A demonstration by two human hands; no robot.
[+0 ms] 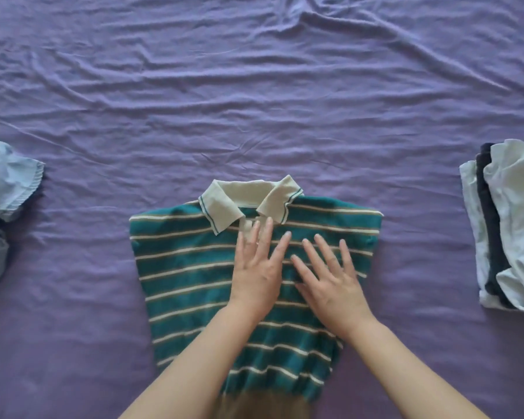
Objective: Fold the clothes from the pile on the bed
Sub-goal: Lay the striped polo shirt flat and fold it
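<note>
Crumpled blue clothes [3,189] at bed's left edge. Green striped polo shirt [188,267] flat at centre of purple sheet [254,101], sleeves folded in. Left hand [256,275] and right hand [330,282] pressed flat on shirt, fingers straight. Folded stack [508,225] at right.

i see a green striped polo shirt [194,267] lying flat near the bed's [254,101] near edge, sleeves tucked in. my left hand [256,273] and right hand [330,282] press flat on its chest. unfolded blue clothes [3,189] lie at the left edge, a folded stack [508,225] at the right.
</note>
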